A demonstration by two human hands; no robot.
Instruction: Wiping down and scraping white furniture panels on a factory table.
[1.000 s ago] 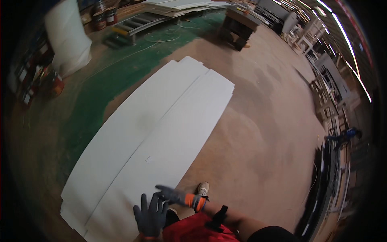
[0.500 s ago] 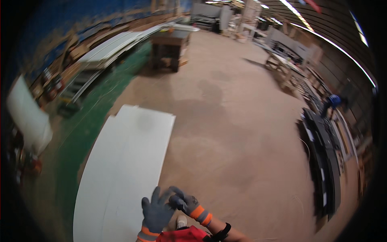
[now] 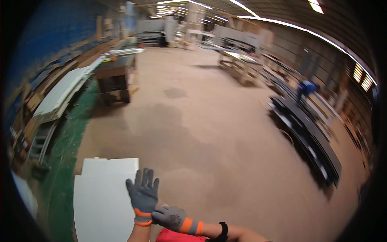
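Bare workshop floor (image 3: 209, 141), white panels (image 3: 102, 205) lower left — two gloved hands meeting near the body.
The right hand (image 3: 171, 217) grips the orange cuff (image 3: 142, 218) of the left glove (image 3: 141, 203), worn on the left hand (image 3: 145, 196), fingers spread, grasping nothing. The glove should be light, soft, stretchy — best held by that cuff.

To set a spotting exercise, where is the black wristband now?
In the head view, the black wristband is near the lower edge, right of centre, around the right forearm, with bare skin between it and the right glove's cuff.
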